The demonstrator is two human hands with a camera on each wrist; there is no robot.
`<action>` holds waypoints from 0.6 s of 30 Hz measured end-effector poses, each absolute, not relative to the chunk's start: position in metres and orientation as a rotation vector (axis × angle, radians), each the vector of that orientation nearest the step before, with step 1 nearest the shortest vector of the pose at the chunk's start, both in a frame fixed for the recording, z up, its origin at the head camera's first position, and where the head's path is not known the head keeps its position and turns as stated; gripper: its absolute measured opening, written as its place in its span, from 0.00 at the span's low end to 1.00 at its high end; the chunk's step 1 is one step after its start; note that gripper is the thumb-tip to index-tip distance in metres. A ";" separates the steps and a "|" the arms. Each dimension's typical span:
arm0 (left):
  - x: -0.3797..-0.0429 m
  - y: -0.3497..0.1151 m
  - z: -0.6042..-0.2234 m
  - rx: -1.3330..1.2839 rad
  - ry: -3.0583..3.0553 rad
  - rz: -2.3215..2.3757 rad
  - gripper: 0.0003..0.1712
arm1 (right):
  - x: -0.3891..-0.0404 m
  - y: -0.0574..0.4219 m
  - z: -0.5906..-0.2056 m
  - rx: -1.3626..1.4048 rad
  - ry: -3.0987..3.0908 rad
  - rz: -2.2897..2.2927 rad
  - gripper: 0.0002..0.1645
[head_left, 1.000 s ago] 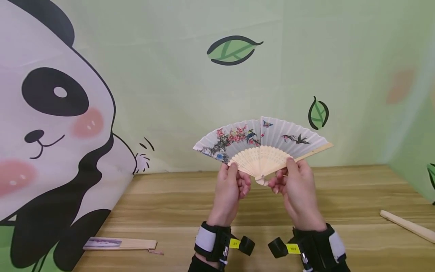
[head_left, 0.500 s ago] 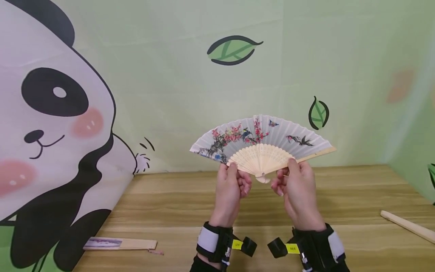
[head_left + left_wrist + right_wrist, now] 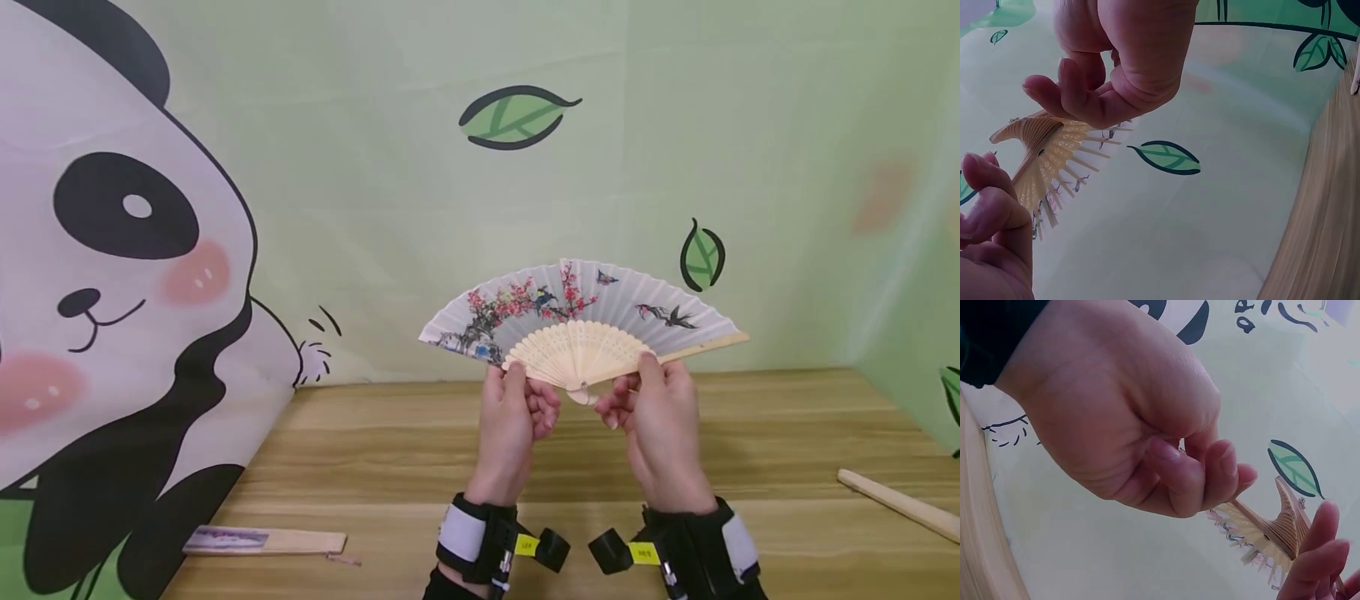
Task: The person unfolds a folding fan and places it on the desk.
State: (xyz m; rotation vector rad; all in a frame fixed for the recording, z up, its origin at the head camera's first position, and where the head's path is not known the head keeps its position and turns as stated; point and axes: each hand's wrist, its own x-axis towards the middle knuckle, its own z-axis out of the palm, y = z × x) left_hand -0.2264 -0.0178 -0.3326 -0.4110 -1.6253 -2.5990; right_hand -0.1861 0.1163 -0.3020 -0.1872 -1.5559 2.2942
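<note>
Spread fan (image 3: 581, 317), 2 pinching hands (image 3: 510, 429) (image 3: 667, 429); folded fan (image 3: 288, 541), pale stick (image 3: 900, 505) on table (image 3: 390, 467)

The head camera looks forward and down across the counter (image 3: 360, 450) from farther back; each wrist camera sits close behind the fingers (image 3: 1073, 87), facing the same fan (image 3: 581, 337) all three views share.
</note>
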 end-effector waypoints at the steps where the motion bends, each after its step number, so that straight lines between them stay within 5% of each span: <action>1: -0.226 -0.017 -0.333 -0.408 -1.621 -2.602 0.11 | -0.186 0.117 -0.302 -0.192 -1.550 2.296 0.13; 18: -0.227 -0.011 -0.333 -0.406 -1.579 -2.583 0.11 | -0.189 0.117 -0.301 -0.211 -1.531 2.256 0.12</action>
